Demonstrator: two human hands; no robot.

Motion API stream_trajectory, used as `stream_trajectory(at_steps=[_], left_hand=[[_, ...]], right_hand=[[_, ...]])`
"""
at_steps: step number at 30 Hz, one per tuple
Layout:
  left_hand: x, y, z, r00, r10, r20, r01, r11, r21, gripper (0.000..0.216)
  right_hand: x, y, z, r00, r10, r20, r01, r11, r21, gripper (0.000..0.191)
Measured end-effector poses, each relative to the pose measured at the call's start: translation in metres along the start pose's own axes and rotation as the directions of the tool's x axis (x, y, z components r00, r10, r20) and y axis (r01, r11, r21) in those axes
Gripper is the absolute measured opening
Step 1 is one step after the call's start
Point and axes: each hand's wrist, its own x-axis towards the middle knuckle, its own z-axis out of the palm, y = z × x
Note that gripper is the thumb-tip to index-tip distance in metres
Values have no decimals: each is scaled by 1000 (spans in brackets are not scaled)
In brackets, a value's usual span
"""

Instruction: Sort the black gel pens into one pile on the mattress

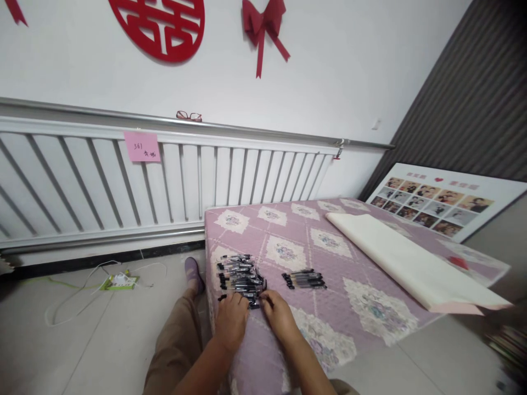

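A pile of black-capped pens lies in a loose stack near the left edge of the bed-like surface with a purple floral cover. At the near end of this pile, my left hand has its fingers curled over a pen. My right hand is just to its right, thumb and fingers pinched at the end of a pen; the fingertips partly hide it. Further right, a smaller group of pens lies side by side, apart from both hands.
A large cream sheet lies folded across the right side of the cover. Behind stands a white radiator with a pink note. A photo board leans at the right. On the floor, a power strip trails cables.
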Motion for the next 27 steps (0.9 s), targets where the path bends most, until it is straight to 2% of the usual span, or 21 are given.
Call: stream_trajectory(at_steps=[4, 10, 16, 19, 22, 27], left_hand=[[6, -2, 3, 1000, -20, -21, 20, 1000, 15, 7], [14, -5, 7, 998, -22, -61, 24, 999, 27, 4], [25, -8, 13, 996, -19, -87, 24, 998, 55, 4], [27, -8, 14, 993, -8, -116, 15, 998, 54, 2], [26, -8, 13, 991, -6, -135, 12, 999, 47, 2], [23, -7, 12, 987, -4, -160, 9, 1000, 28, 6]], right_hand=[[-11, 24, -14, 990, 38, -135, -39, 999, -8, 21], [-24, 67, -36, 941, 100, -323, -129, 989, -69, 25], [-16, 96, -49, 903, 71, -423, -168, 966, -196, 28], [-9, 107, -51, 902, 23, -430, -185, 923, -337, 29], [-1, 114, -54, 923, -10, -386, -190, 858, -477, 30], [4, 109, -60, 954, 21, -299, -203, 777, -596, 27]])
